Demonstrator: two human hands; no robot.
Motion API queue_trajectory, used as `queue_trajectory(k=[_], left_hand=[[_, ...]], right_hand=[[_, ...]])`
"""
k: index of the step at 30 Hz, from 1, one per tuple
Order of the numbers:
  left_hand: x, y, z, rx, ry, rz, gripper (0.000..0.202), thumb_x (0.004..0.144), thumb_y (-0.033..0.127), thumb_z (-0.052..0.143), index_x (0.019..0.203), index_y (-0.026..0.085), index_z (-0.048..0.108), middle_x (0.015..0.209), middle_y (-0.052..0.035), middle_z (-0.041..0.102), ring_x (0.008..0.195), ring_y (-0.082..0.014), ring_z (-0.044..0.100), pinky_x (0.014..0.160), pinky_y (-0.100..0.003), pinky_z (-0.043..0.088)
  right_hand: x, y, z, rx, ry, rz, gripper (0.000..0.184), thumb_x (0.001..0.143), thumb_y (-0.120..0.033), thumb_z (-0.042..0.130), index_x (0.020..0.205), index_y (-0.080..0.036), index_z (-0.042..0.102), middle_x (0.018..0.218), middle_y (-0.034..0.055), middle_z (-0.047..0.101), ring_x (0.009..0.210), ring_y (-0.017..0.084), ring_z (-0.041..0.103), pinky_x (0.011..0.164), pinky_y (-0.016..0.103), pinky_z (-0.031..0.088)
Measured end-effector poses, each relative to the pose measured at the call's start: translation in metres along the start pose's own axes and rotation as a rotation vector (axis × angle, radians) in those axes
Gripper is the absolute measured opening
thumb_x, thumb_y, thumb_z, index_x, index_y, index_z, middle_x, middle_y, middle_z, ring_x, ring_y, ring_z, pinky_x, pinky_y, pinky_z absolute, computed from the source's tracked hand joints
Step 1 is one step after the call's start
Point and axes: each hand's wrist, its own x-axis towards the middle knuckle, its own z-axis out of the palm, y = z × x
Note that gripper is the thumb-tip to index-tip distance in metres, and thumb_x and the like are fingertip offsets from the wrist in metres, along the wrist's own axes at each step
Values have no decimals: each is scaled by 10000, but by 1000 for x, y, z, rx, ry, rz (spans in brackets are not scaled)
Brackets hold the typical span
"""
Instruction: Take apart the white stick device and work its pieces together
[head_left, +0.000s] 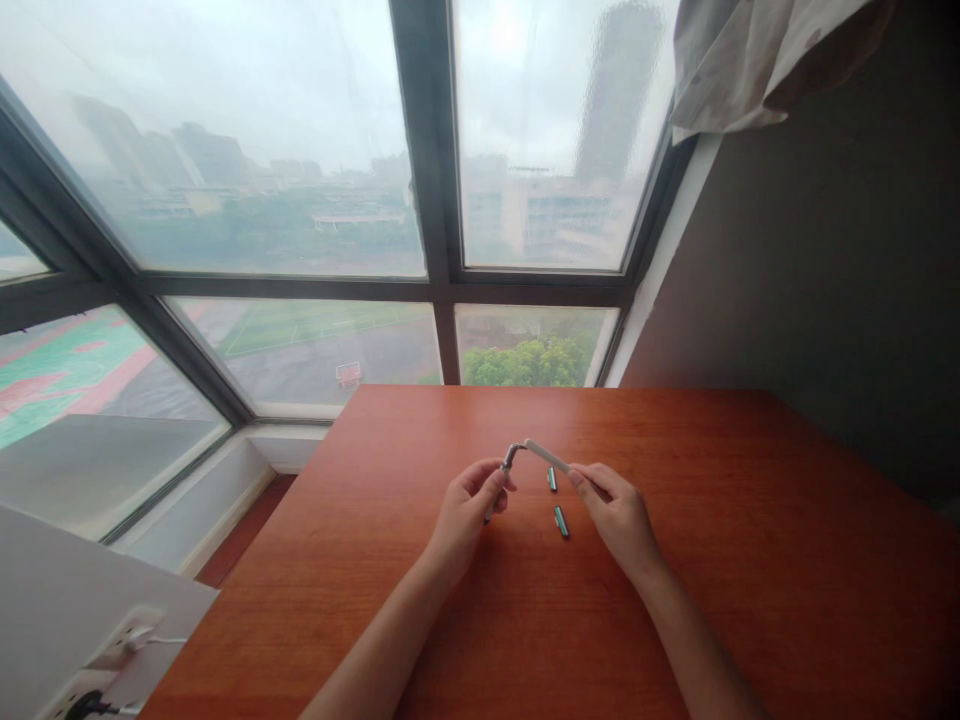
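My left hand (pixel 472 505) is closed around a slim grey razor handle (pixel 511 457), whose bent neck points right. In my right hand (pixel 616 510) is a thin pale stick (pixel 547 456), pinched between thumb and fingers; it looks like a small brush, but I cannot make out its kind. The stick's rounded far end is right beside the tip of the razor handle; whether they touch I cannot tell. Between my hands, two dark razor cartridges with teal strips lie on the table: one razor cartridge (pixel 553 480) farther back, the other razor cartridge (pixel 562 522) nearer me.
The reddish-brown wooden table (pixel 360 600) runs back to a framed window (pixel 442 290). A dark wall (pixel 772 260) rises on the right, with a pale cloth (pixel 757 60) hanging above. At lower left are wall sockets with a black plug (pixel 90 705).
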Motion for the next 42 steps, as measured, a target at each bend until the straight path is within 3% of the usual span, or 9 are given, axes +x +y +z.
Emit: queue_trajectory(k=[37,42], left_hand=[[-1,2,2,-35,11,-18,355,748,431,669,961,149,637,764,-46,616,557,-97,475,517,-221,340],[0,-1,1,-34,-12,1,300,798,383,632,980,145,623,774,-46,612,566,-91,477,531,-219,342]], right_hand=[[0,4,1,23,-24,41,362,861,-471,508,912,-181,720,787,46,684,731,199,603,635,268,446],[0,5,1,39,-32,45,346,863,-458,518,915,-175,712,797,50,673,759,204,598,662,274,448]])
